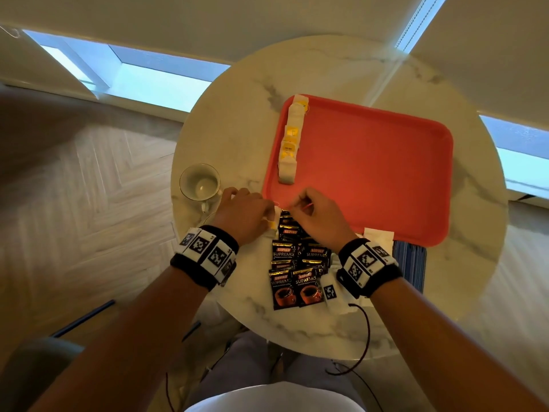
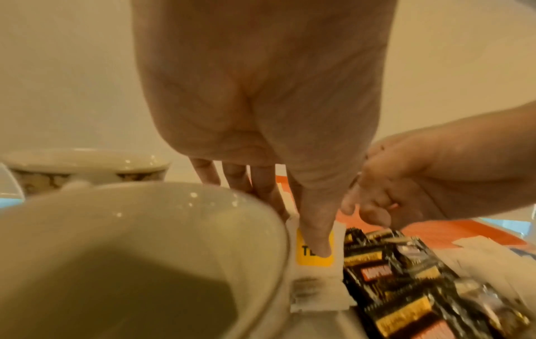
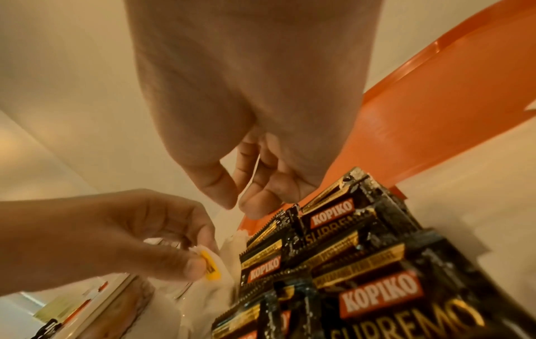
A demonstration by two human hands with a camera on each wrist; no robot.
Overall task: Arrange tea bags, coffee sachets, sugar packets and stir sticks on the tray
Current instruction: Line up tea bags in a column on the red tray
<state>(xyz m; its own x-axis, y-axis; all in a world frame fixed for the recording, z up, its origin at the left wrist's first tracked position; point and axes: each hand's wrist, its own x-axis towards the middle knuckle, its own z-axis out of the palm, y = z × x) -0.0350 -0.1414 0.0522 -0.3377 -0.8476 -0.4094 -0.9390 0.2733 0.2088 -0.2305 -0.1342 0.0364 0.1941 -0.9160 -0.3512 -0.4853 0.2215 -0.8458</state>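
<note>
A red tray (image 1: 371,173) lies on the round marble table, with a column of tea bags (image 1: 289,144) along its left edge. In front of the tray's near left corner my left hand (image 1: 261,212) pinches a tea bag (image 2: 314,263), thumb on its yellow tag (image 3: 211,266). Close beside it, my right hand (image 1: 300,203) pinches that bag's thin white string (image 3: 255,174) between thumb and forefinger. Black coffee sachets (image 1: 292,263) lie overlapping between my wrists. White sugar packets (image 1: 378,236) and a bundle of blue striped sticks (image 1: 411,263) sit by my right wrist.
An empty white cup (image 1: 200,182) stands on the table left of my left hand, very close to the wrist in the left wrist view (image 2: 116,252). The table edge (image 1: 297,337) runs just behind the sachets. Most of the tray floor is bare.
</note>
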